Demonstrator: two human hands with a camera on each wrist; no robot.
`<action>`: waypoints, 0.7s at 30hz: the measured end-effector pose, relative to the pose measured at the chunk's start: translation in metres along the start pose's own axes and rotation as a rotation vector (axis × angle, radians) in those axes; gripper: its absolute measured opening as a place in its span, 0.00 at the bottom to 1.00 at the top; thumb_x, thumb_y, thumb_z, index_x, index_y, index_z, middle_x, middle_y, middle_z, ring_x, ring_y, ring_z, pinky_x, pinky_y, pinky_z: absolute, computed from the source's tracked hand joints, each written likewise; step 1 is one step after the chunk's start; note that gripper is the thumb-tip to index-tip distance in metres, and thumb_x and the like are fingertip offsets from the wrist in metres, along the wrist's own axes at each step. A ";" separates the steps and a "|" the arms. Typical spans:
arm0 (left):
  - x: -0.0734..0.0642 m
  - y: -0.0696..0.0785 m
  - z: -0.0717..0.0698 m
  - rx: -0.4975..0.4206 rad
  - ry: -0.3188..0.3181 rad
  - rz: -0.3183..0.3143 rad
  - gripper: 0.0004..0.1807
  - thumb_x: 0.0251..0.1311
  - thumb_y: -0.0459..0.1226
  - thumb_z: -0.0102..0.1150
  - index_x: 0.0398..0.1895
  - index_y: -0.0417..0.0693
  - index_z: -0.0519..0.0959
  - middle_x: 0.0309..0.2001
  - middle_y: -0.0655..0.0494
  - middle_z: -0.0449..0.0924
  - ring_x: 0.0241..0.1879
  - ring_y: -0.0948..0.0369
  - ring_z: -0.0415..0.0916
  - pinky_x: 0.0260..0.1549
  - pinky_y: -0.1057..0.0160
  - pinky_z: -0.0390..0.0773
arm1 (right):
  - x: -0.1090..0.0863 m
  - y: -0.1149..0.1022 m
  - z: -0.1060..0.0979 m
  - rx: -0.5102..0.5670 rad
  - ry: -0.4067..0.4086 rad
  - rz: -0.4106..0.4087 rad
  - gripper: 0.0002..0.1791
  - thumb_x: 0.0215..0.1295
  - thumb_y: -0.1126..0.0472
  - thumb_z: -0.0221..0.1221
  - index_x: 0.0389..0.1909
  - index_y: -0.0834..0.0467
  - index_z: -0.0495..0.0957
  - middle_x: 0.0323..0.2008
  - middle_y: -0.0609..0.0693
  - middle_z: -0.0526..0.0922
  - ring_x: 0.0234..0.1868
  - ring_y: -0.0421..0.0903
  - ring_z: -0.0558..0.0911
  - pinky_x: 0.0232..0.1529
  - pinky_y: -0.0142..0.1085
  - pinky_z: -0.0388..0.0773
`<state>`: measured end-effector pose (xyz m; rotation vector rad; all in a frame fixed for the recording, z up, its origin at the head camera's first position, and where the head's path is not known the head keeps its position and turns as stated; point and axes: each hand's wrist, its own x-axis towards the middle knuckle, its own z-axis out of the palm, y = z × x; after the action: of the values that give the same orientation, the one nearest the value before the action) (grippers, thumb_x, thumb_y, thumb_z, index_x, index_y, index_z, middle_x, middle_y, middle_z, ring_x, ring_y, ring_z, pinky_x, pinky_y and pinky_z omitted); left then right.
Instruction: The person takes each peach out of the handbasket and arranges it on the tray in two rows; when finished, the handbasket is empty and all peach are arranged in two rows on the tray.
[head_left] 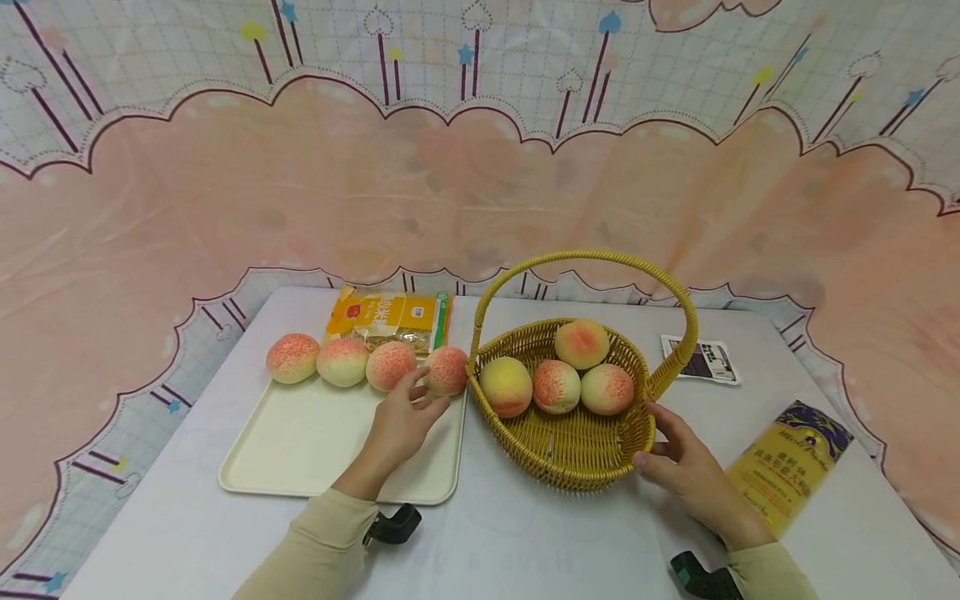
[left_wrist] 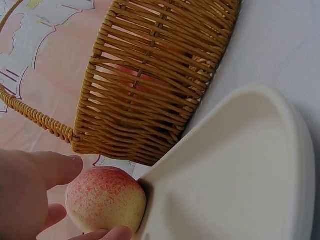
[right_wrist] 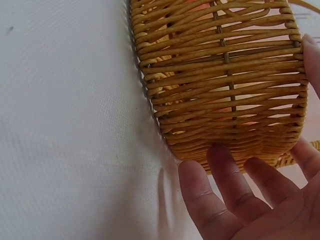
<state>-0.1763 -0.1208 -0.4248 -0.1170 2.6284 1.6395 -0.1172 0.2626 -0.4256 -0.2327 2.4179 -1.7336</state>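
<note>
My left hand (head_left: 401, 421) reaches over the white tray (head_left: 322, 437), thumb and fingers spread loosely about a red-speckled peach (head_left: 447, 371). In the left wrist view that peach (left_wrist: 105, 200) sits at the tray's edge between thumb and fingers; a firm grip is not visible. It ends a row with several peaches (head_left: 391, 367) along the tray's far side. To the right stands a wicker basket (head_left: 555, 462) with a tall handle, holding several peaches (head_left: 557, 387). My right hand (head_left: 690, 475) touches the basket's right end, its fingers rather straight against the outer wall in the right wrist view.
Behind the row of peaches lies an orange food packet (head_left: 393, 317). A small black-and-white packet (head_left: 701, 360) lies behind the basket to the right. The yellow and blue packet (head_left: 787, 462) is beside my right wrist. A patterned cloth (head_left: 337, 192) hangs behind the white table (head_left: 525, 546).
</note>
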 end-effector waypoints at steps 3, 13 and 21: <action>0.000 -0.002 -0.002 0.007 -0.001 0.001 0.36 0.64 0.39 0.66 0.73 0.43 0.64 0.62 0.31 0.72 0.59 0.42 0.76 0.51 0.50 0.80 | 0.000 0.001 0.000 -0.006 0.000 0.001 0.42 0.72 0.66 0.58 0.79 0.62 0.45 0.74 0.72 0.48 0.57 0.62 0.74 0.44 0.35 0.81; -0.007 0.005 -0.010 0.042 -0.006 0.042 0.37 0.64 0.40 0.66 0.74 0.45 0.64 0.66 0.34 0.69 0.62 0.41 0.72 0.52 0.47 0.79 | 0.001 0.002 -0.001 -0.017 0.008 -0.010 0.42 0.72 0.67 0.58 0.78 0.63 0.45 0.74 0.72 0.49 0.56 0.62 0.74 0.43 0.35 0.81; -0.017 0.017 -0.012 0.021 -0.046 0.167 0.36 0.63 0.39 0.68 0.73 0.43 0.65 0.69 0.38 0.66 0.64 0.40 0.69 0.58 0.43 0.73 | 0.000 0.001 -0.001 -0.038 0.007 -0.009 0.42 0.71 0.67 0.59 0.78 0.63 0.45 0.74 0.73 0.48 0.58 0.65 0.74 0.43 0.35 0.81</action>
<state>-0.1611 -0.1232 -0.4030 0.1429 2.6847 1.6384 -0.1177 0.2635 -0.4266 -0.2429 2.4606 -1.6963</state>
